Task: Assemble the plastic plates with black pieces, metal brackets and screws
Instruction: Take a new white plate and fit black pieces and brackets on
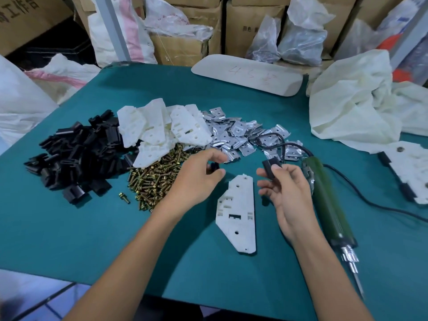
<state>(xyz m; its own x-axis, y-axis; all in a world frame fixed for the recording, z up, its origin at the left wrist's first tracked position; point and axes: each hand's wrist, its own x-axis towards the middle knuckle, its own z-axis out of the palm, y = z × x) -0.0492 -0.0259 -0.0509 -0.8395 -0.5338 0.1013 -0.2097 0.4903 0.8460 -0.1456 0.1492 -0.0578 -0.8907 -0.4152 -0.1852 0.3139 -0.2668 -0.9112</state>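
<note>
Hands over the tabletop [92, 239]: left hand [199, 179] pinching a small black piece [214, 166], right hand [284, 193] gripping a second black piece [269, 167]. Plate [238, 216] flat between them, near the screws [152, 181].

One white plastic plate [237, 214], slotted and perforated, is laid flat on the green table [92, 239], lengthwise toward the viewer. A black piece [268, 169] is pinched in the right hand [284, 195]. A second black piece [214, 166], largely hidden, is held in the left hand [196, 179]. Behind are heaped spare black pieces [76, 156], white plates [159, 130] and metal brackets [236, 137]. Brass-coloured screws [152, 181] are piled in front, with one stray screw [124, 198] lying apart.
</note>
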